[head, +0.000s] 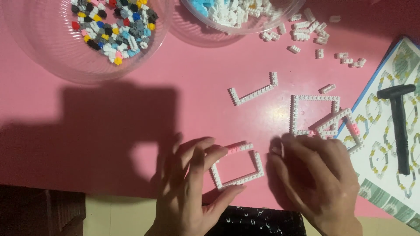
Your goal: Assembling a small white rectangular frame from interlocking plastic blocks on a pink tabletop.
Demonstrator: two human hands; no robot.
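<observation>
On the pink table (183, 78), the left hand (190, 192) pinches a white square brick frame (238, 168) between fingers and thumb. The frame lies flat, slightly rotated, pink corner up. The right hand (319, 175), fingers loosely curved, rests just beside it.

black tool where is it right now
In the head view the black tool lies at the far right, on the printed instruction sheet, beyond the right hand and right of the white brick frames.
</observation>
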